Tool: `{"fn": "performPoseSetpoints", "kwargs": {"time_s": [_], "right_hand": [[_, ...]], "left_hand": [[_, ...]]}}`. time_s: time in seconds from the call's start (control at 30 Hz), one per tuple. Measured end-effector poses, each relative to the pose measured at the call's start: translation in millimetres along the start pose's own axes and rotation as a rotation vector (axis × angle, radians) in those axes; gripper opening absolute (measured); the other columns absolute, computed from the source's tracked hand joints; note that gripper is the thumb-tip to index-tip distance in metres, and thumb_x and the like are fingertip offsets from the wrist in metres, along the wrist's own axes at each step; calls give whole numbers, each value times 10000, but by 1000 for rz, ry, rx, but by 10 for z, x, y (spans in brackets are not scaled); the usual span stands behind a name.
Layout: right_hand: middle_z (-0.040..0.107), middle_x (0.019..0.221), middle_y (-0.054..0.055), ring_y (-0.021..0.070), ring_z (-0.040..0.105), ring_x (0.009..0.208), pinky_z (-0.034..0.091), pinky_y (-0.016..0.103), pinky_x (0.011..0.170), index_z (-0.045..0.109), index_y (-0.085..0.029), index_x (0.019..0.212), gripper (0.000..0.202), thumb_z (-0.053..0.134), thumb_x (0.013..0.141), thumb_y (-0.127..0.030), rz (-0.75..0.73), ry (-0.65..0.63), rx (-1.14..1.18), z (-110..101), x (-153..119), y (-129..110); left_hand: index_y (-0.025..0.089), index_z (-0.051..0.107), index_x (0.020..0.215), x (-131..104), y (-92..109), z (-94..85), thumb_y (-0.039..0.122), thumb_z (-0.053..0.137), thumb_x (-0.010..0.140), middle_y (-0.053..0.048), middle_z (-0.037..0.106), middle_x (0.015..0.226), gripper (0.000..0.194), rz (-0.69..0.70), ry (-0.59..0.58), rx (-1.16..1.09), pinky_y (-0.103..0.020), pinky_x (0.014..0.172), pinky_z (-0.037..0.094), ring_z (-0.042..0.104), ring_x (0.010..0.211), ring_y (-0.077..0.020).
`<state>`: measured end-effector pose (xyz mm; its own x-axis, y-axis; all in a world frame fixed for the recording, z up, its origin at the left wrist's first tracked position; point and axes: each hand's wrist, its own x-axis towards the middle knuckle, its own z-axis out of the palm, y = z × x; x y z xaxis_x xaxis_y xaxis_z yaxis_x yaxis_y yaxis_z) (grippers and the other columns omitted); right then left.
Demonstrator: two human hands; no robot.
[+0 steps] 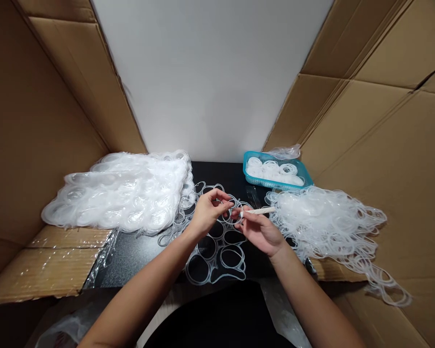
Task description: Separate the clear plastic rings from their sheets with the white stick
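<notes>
Over the middle of the dark table, my left hand (212,208) is closed in a pinch at a thin, clear plastic ring (235,223). My right hand (263,232) is just to the right, its fingers closed around a pale, slim stick (261,210) that points to the right. The fingertips of both hands nearly meet at the ring. Beneath them lies a sheet of joined translucent rings (199,282), with large round openings. What the right fingertips touch besides the stick is too small to make out.
A thick stack of white ring sheets (123,193) is on the left. On the right, loose translucent ring sheets (322,217) hang over the table's edge. A blue basket (268,183) behind them holds white rings. Cardboard walls (384,130) flank the dark table (130,256).
</notes>
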<state>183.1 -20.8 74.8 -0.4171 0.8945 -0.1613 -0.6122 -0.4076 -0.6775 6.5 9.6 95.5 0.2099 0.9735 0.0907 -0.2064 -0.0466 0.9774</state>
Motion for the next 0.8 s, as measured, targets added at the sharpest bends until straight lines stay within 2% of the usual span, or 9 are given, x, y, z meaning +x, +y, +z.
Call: {"fn": "performPoseSetpoints", "kwargs": {"time_s": [0.1, 0.2, 0.3, 0.37, 0.43, 0.5, 0.57, 0.67, 0.8], "right_hand": [[698, 1007, 21, 151, 641, 1000, 544, 218, 728, 590, -208, 757, 143, 731, 782, -202, 20, -8, 112, -31, 1, -1], [683, 1126, 40, 190, 623, 1098, 555, 246, 734, 540, -203, 719, 187, 723, 750, -226, 24, -109, 188, -17, -47, 6], [669, 1123, 39, 206, 610, 1105, 551, 262, 712, 512, -203, 699, 213, 720, 731, -241, -34, -191, 207, 46, -118, 19], [666, 1037, 26, 170, 626, 948, 506, 217, 594, 512, -212, 693, 227, 729, 734, -264, -81, -208, 215, 90, -163, -3], [657, 956, 11, 110, 546, 674, 391, 183, 455, 535, -227, 710, 216, 736, 755, -290, -131, -178, 167, 100, -191, -65], [666, 951, 6, 78, 369, 508, 295, 198, 400, 558, -235, 735, 193, 731, 788, -304, -191, -69, -1, 49, -187, -142], [688, 994, 14, 74, 306, 487, 286, 222, 419, 570, -228, 729, 196, 733, 803, -310, -259, 110, -273, -71, -142, -185], [710, 960, 34, 114, 469, 588, 388, 251, 526, 610, -217, 704, 200, 742, 782, -345, -277, 272, -715, -316, -38, -105], [708, 878, 24, 192, 595, 771, 472, 333, 741, 665, -233, 736, 144, 679, 800, -362, -233, 214, -1118, -541, 23, 135]], "left_hand": [[145, 613, 786, 13, -30, 8, 328, 810, 718, 21, 618, 743, 277, -9, 12, 12, -185, 485, 410, 530, 498, -50], [150, 602, 771, 46, -91, 17, 347, 802, 719, 31, 600, 700, 286, -10, 44, 16, -180, 472, 389, 509, 492, -53], [153, 597, 776, 71, -150, 39, 343, 781, 740, 25, 599, 702, 267, -4, 36, 77, -186, 476, 395, 517, 516, -68], [158, 599, 798, 57, -187, 57, 351, 745, 781, 15, 610, 721, 243, 4, -18, 136, -202, 490, 419, 533, 537, -86], [165, 624, 847, -5, -235, 65, 352, 680, 852, -1, 631, 752, 196, 54, -75, 272, -230, 549, 463, 565, 592, -112], [175, 655, 924, -127, -312, 62, 321, 583, 932, -31, 659, 840, 162, 155, -99, 513, -279, 682, 512, 620, 729, -153], [179, 659, 1041, -298, -430, 57, 280, 524, 968, -75, 674, 1002, 184, 260, -131, 811, -344, 837, 520, 645, 922, -203], [149, 585, 1242, -555, -646, 71, 304, 595, 937, -150, 620, 1272, 342, 335, -245, 1183, -432, 1007, 468, 579, 1202, -289], [128, 511, 1351, -715, -839, 109, 371, 622, 929, -167, 547, 1414, 499, 366, -265, 1387, -449, 1079, 410, 467, 1354, -324]]}}
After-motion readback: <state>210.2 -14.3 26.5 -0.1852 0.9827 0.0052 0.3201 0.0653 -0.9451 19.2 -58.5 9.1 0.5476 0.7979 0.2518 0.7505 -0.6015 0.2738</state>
